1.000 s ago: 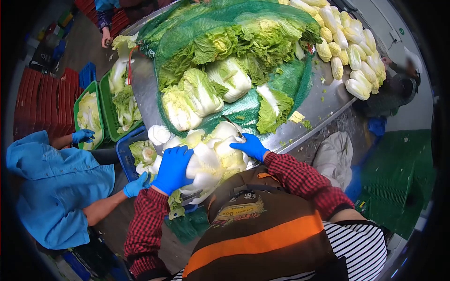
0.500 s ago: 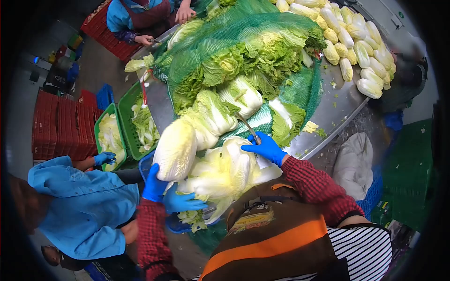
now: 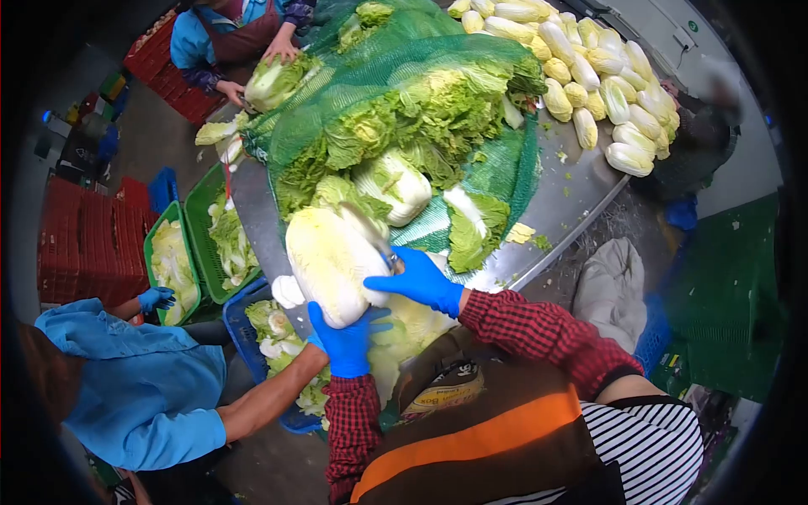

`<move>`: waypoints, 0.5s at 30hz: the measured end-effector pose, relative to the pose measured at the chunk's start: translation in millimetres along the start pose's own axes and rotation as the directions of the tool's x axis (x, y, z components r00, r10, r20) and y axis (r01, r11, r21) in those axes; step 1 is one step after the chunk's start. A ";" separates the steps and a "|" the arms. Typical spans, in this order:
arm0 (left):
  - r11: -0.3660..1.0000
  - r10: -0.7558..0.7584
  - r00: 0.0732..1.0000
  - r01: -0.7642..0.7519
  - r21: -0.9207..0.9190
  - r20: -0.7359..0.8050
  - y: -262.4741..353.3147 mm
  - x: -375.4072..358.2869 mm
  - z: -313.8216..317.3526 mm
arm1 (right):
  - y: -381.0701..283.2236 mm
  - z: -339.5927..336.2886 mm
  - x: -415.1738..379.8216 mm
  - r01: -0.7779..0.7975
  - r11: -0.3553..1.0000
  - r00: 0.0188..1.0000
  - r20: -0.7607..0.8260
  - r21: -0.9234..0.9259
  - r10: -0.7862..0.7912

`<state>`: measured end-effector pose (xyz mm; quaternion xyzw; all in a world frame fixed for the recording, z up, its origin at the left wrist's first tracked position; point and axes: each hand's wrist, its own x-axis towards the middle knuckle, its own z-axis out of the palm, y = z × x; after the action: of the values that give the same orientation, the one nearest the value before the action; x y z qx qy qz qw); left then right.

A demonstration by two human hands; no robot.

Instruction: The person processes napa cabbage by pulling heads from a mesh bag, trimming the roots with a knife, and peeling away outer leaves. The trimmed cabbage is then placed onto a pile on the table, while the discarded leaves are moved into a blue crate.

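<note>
A large trimmed napa cabbage [image 3: 332, 261] stands tilted at the table's near edge. My left hand [image 3: 341, 341], in a blue glove, cups its stem end from below. In my gloved right hand [image 3: 421, 282] is a knife [image 3: 390, 259], its blade blurred against the cabbage's right side; my fingertips touch the cabbage. Behind my left hand, a co-worker's gloved hand [image 3: 380, 320] is partly hidden. Loose outer leaves [image 3: 412, 328] lie beneath my hands. White cut stem pieces [image 3: 287, 291] sit left of the cabbage. Another napa cabbage [image 3: 394, 189] rests just beyond.
Untrimmed cabbages lie in a green mesh sack [image 3: 387, 67] on the metal table [image 3: 252, 202]. Trimmed cabbages [image 3: 581, 63] are piled at far right. Green crates [image 3: 198, 227] and a blue crate [image 3: 240, 324] with leaves stand left. Co-workers are at left [image 3: 135, 370] and far left [image 3: 223, 42].
My left hand has moved right with the cabbage, turning it. My right hand has brought the knife left against it. The far co-worker now holds a cabbage; the view has shifted slightly.
</note>
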<state>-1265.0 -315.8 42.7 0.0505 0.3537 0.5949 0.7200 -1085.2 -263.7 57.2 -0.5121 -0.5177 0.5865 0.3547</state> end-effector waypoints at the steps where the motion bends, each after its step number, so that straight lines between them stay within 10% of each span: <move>1: 0.993 -0.090 0.996 0.092 -0.072 0.027 5.6 -3.6 -10.7 | 3.7 -9.6 -0.5 -0.009 1.000 1.000 0.012 -0.003 0.009; 4: 0.730 -0.185 0.876 0.425 -0.535 0.445 16.5 -10.2 -48.5 | 28.8 -28.2 -7.6 -0.013 0.998 0.999 0.049 -0.060 0.016; 7: 0.911 0.146 0.977 -0.194 -0.365 -0.155 35.5 -24.2 -40.1 | 77.6 -37.6 -11.8 -0.065 0.883 0.965 0.195 -0.465 0.174; 10: 0.922 0.316 0.938 -0.339 -0.187 -0.143 54.0 -25.3 -37.5 | 94.2 -33.9 -17.6 -0.026 0.809 0.918 0.306 -0.587 0.252; 12: 0.933 0.306 0.942 -0.326 -0.151 -0.138 50.7 -22.8 -36.6 | 99.7 -36.5 -18.4 0.041 0.927 0.998 0.055 -0.374 -0.022; 15: 0.948 0.317 0.944 -0.317 0.006 -0.096 27.2 -12.4 -14.3 | 46.3 -74.7 -3.4 -0.218 0.972 0.972 0.110 0.090 0.208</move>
<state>-1296.0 -324.0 51.1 0.0747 0.3723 0.7063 0.5974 -1006.8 -258.6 17.6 -0.5163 -0.4463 0.6715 0.2889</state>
